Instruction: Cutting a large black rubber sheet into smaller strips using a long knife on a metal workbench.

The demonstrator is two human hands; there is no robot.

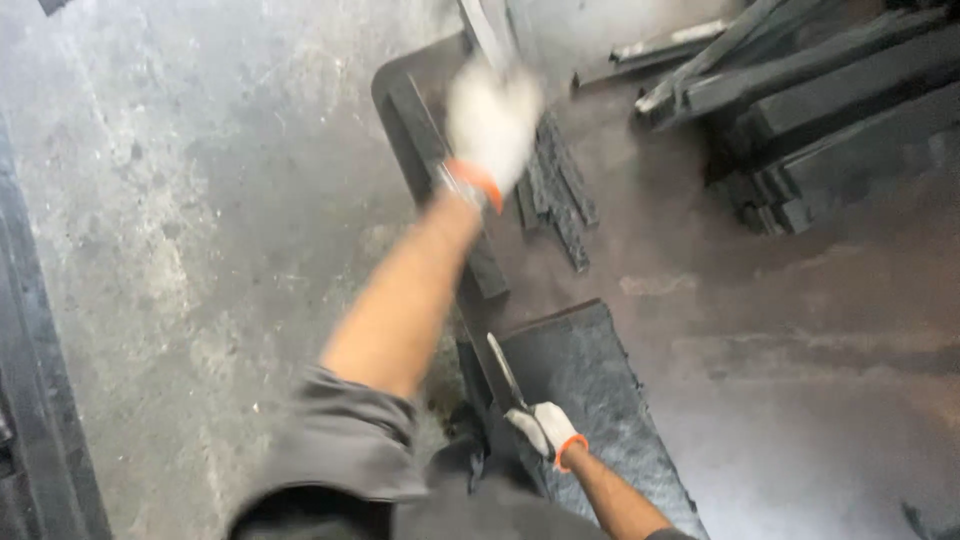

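On the far left a dark metal frame [40, 380] is running along the edge of the stained concrete floor [200, 200]. Moving right, the left hand [492, 122], in a white glove with an orange cuff, is reaching out at arm's length and is blurred; it seems to be clenching around a long pale metal bar [485, 30] that is rising toward the top edge, though the blur is hiding the fingers. Just below it a long dark steel bar [440, 170] is lying on the floor, with a small bundle of short dark strips [560, 200] beside the glove. Lower down, the right hand [545, 430], gloved alike, is grasping a thin light-coloured blade or strip [503, 368] set against the edge of a dark slab [600, 400]. At upper right, 1 stack of dark bars [830, 110] is piled loosely.

As a judgement: the swinging bar could be slipping from the glove or striking the strips, and the thin blade could be skidding off the slab edge toward the right wrist.

No packages, labels or signs are showing anywhere.
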